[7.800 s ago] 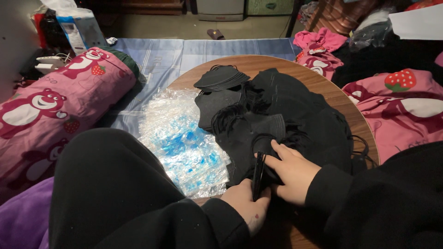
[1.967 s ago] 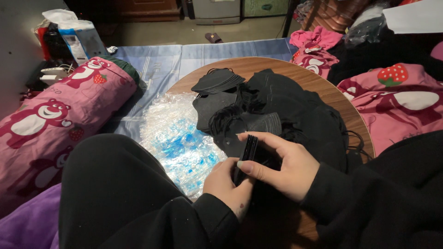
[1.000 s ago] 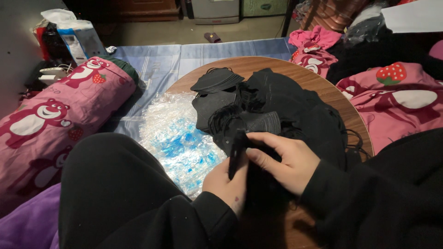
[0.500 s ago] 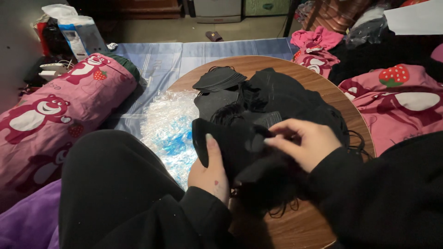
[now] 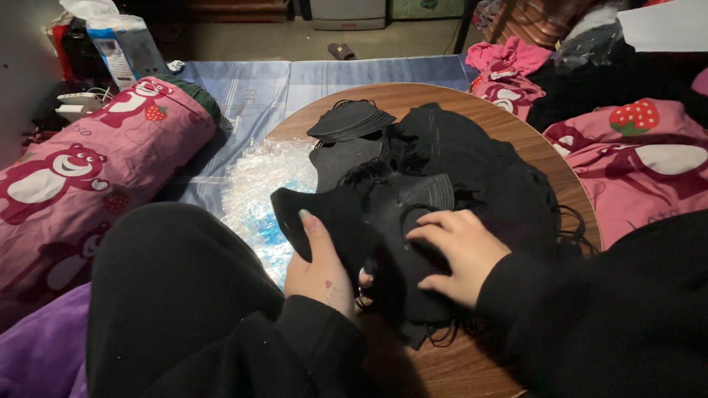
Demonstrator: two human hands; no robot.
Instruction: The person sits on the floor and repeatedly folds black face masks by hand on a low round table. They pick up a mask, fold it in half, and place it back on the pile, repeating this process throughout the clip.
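Noted only two packages: a crinkled pile of clear plastic wrappers with blue print [image 5: 262, 195], spread at the left edge of the round wooden table [image 5: 472, 110]; and a tall white-and-blue tissue pack [image 5: 122, 44], upright at far left beyond the pink bolster [image 5: 88, 173].

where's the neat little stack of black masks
In the head view the neat stack of black masks sits at the round wooden table's far left edge, beyond the loose mask pile.

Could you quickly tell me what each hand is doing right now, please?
Left hand: closed on a black face mask.
Right hand: open, fingers flat on the black mask pile.
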